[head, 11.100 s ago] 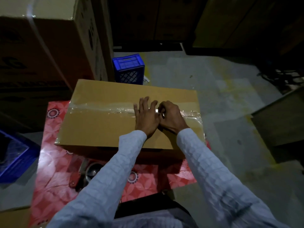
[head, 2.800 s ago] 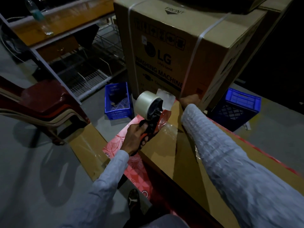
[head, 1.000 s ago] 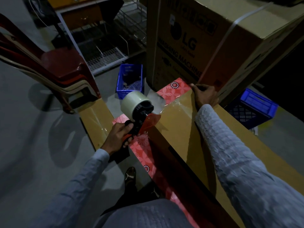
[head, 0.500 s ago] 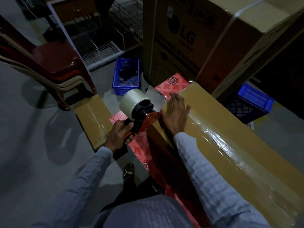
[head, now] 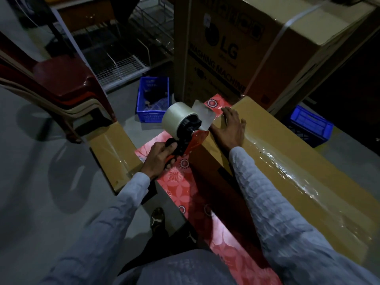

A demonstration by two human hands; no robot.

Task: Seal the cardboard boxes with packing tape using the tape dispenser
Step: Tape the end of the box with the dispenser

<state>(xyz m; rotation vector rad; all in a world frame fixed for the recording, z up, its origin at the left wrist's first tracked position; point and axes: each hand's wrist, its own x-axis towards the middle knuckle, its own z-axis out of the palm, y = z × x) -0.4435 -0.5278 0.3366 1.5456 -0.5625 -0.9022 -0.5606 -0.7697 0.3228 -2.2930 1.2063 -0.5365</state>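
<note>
A long brown cardboard box point(head: 298, 167) lies on a red patterned mat point(head: 181, 182), with shiny clear tape running along its top seam. My left hand point(head: 159, 159) grips the handle of a red and black tape dispenser point(head: 183, 128) with a clear tape roll, held at the box's left end. A loose flap of tape stretches from the roll to the box edge. My right hand point(head: 230, 128) rests flat, fingers spread, on the box top at that end, pressing the tape down.
A flat cardboard box point(head: 113, 155) lies on the floor left of the mat. A big washing machine carton point(head: 246, 48) stands behind. Blue crates point(head: 153, 99) point(head: 308, 126) sit either side of it. Stacked red plastic chairs point(head: 61, 89) and a wire rack point(head: 121, 64) are at left.
My right hand has moved from the box's far corner to its left end and now lies flat on the tape. The dispenser stays at the box end in my left hand.
</note>
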